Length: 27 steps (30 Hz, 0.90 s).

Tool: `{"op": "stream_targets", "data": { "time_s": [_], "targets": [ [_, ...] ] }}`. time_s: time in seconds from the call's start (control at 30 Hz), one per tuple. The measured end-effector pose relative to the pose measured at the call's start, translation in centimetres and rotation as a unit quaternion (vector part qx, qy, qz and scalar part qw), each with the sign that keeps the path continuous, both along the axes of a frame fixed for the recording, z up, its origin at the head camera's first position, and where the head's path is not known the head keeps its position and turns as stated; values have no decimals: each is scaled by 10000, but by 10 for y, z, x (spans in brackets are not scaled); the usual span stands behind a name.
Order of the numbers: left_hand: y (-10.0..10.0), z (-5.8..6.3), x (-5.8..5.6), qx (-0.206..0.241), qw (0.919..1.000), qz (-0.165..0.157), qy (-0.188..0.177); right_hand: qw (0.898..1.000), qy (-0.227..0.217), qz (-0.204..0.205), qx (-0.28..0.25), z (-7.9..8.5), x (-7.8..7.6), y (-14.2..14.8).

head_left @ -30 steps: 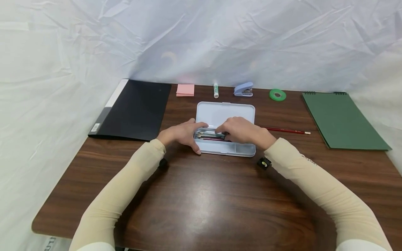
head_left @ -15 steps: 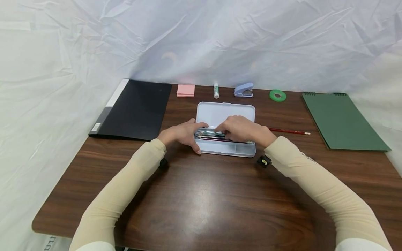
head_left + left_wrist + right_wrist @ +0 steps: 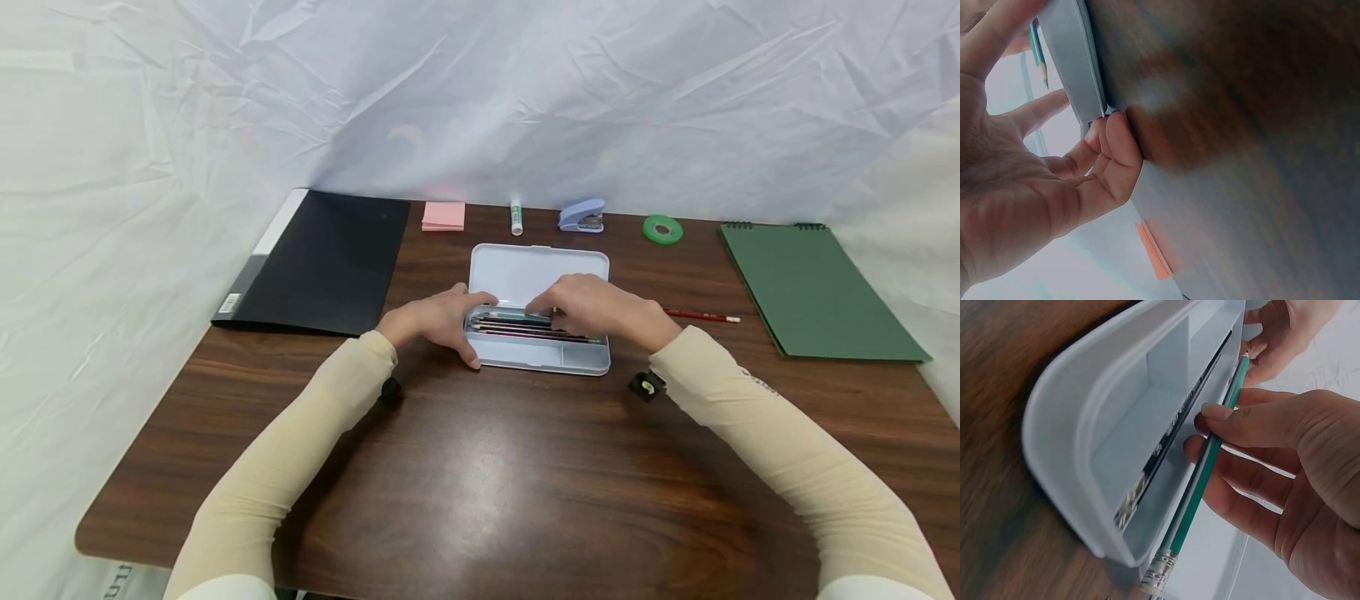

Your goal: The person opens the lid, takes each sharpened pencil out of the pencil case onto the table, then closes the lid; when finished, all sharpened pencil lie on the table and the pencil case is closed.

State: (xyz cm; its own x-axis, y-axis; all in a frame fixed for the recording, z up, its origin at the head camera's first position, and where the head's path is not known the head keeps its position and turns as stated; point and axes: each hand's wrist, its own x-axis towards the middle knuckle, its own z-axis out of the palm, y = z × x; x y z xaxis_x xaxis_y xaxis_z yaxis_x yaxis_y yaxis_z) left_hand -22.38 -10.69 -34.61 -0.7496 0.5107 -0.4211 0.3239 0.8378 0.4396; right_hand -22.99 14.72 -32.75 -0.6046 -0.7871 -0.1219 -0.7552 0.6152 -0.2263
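A white pencil case (image 3: 517, 357) lies with its lid (image 3: 538, 265) raised back. Several pencils (image 3: 525, 331) lie lengthwise inside. My left hand (image 3: 438, 319) holds the case's left end between thumb and fingers; the left wrist view shows its fingers curled at the case's corner. Over the tray, my right hand (image 3: 588, 306) pinches a green pencil (image 3: 1197, 478) between thumb and fingers, as the right wrist view shows. Its eraser end points away from the left hand. Below it, a black pencil (image 3: 1175, 428) rests in the tray.
A red pencil (image 3: 701, 316) lies right of the case, partly behind my right hand. Along the back are pink sticky notes (image 3: 444, 215), a glue stick (image 3: 517, 217), a stapler (image 3: 582, 216) and green tape (image 3: 662, 229). A black folder (image 3: 330, 262) lies left, a green notepad (image 3: 825, 292) right.
My right hand has shifted a little to the right over the case, and more of the pencils inside now shows. The left hand has stayed at the case's left end.
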Motion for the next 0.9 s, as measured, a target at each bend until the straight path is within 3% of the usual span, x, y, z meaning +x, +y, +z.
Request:
{"op": "stream_targets", "data": {
  "time_s": [0.57,0.9],
  "targets": [
    [-2,-1,-1,-39,10000,11,14,9974,178,-703,42,11,9,65],
    [-1,-2,-2,-14,10000,-49,12,9947,276,-983,150,8,12,114]
  ]
}}
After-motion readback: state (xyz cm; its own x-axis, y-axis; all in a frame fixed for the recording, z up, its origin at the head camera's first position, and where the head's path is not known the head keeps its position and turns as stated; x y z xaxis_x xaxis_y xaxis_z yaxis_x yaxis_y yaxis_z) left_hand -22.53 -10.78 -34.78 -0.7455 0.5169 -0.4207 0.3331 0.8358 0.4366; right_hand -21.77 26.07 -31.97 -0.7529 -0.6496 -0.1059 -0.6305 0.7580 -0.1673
